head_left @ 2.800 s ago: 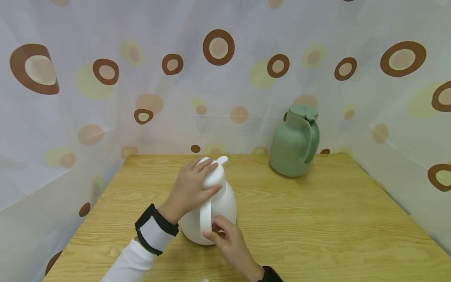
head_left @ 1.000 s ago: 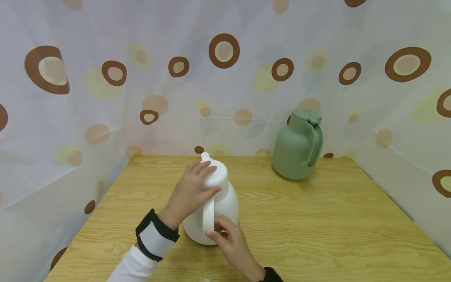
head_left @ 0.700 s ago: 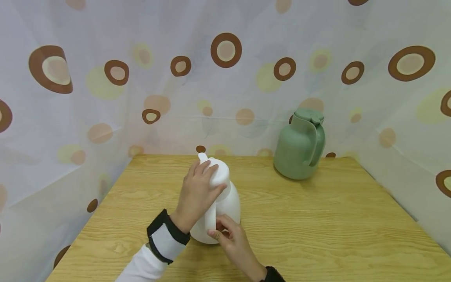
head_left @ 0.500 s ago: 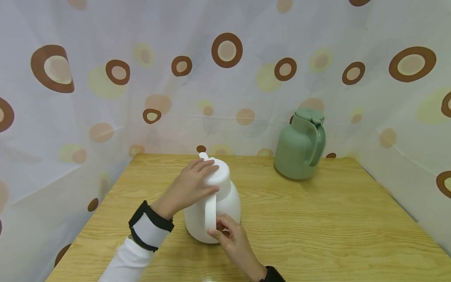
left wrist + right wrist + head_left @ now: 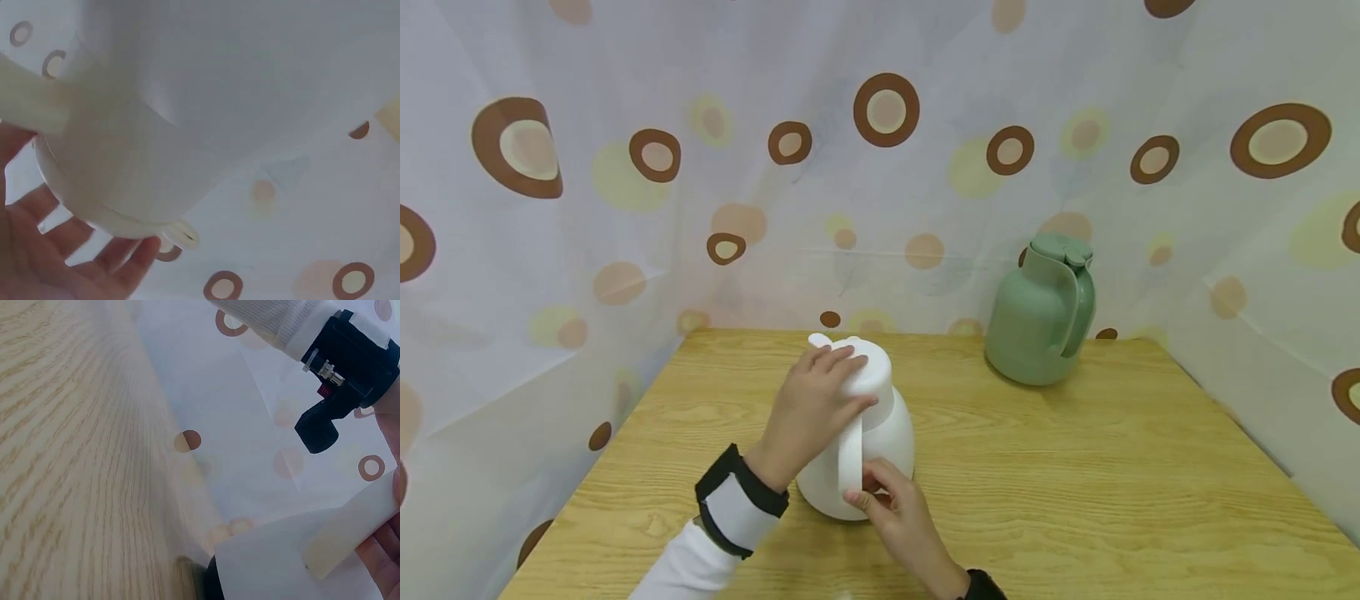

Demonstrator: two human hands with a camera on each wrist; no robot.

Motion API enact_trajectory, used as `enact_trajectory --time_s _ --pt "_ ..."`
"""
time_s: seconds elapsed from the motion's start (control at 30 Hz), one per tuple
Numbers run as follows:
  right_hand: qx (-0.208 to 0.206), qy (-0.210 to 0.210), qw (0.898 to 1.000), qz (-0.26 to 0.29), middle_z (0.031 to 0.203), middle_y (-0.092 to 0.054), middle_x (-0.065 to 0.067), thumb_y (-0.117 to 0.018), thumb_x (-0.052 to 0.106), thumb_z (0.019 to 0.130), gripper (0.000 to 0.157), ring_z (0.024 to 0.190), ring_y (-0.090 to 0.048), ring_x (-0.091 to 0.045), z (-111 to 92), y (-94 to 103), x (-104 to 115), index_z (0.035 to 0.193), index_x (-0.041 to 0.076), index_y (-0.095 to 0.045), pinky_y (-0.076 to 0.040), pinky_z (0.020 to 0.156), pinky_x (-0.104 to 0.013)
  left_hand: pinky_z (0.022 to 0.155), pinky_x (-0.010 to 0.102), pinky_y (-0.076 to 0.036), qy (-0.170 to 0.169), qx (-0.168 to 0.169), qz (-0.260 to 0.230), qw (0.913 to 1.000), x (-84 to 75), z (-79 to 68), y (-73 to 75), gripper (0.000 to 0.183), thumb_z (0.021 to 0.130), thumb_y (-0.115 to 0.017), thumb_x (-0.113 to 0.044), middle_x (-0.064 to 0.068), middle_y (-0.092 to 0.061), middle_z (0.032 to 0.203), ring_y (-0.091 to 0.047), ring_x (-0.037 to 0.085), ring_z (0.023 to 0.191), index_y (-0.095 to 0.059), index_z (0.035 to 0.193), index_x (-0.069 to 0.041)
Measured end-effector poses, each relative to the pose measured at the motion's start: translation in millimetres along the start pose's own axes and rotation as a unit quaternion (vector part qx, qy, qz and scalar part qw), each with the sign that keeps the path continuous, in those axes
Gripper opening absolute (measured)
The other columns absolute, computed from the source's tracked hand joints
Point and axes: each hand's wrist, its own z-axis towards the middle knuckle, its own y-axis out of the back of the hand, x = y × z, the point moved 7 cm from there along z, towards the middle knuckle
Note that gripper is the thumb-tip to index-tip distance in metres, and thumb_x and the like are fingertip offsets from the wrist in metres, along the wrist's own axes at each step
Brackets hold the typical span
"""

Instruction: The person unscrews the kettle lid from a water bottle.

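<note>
A white thermos jug (image 5: 891,433) stands upright on the table at centre left, its handle (image 5: 850,458) facing me. My left hand (image 5: 808,404) grips the white lid (image 5: 876,371), fingers over its top and thumb along the near side. A small tab (image 5: 819,340) pokes out at the lid's far left. In the left wrist view, the fingertips curl round the lid's edge (image 5: 134,229) close to that tab. Low on the handle, my right hand (image 5: 901,515) pinches between thumb and fingers. The right wrist view shows the jug's black base edge (image 5: 214,582) beside the wooden surface.
A green thermos jug (image 5: 1026,325) stands at the back right of the wooden table (image 5: 1075,475). Behind and to both sides hangs a pale curtain (image 5: 947,75) with brown and yellow circles. A strap (image 5: 741,504) circles my left wrist.
Under my left hand the lid has turned: its tab swung from the right side, across the back, to the far left. The right hand keeps its pinch on the handle.
</note>
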Motion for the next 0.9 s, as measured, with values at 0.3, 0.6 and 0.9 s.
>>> enact_trajectory --time_s 0.3,0.6,0.9 --pt "0.002 0.002 1.000 0.006 0.083 -0.056 -0.009 -0.063 0.004 0.084 0.015 0.076 -0.053 -0.007 -0.3 0.2 3.2 0.098 0.001 -0.062 -0.051 0.058 -0.025 0.092 0.048 -0.039 -0.019 0.037 -0.073 0.9964 5.8 3.5 3.3 0.045 0.076 -0.076 -0.028 0.015 -0.050 0.126 -0.045 0.033 0.114 -0.061 0.112 -0.005" --pt "0.003 -0.001 1.000 0.003 0.084 -0.057 -0.008 -0.063 0.008 0.085 0.015 0.076 -0.053 -0.008 0.2 0.7 2.5 0.098 0.002 -0.062 -0.052 0.059 -0.025 0.093 0.041 -0.040 -0.071 0.118 -0.181 0.9738 20.9 2.1 8.7 0.032 0.083 -0.070 -0.013 0.009 -0.056 0.121 -0.048 0.025 0.115 -0.061 0.112 -0.006" --pt "0.001 -0.019 1.000 0.006 0.084 -0.056 -0.007 -0.064 0.010 0.085 0.015 0.076 -0.053 -0.007 0.0 1.3 1.3 0.097 0.002 -0.063 -0.052 0.060 -0.025 0.075 0.034 -0.049 -0.077 0.002 -0.013 0.9969 -2.7 5.8 8.0 0.033 0.077 -0.075 -0.029 0.008 -0.062 0.102 -0.056 0.024 0.091 -0.066 0.100 -0.007"
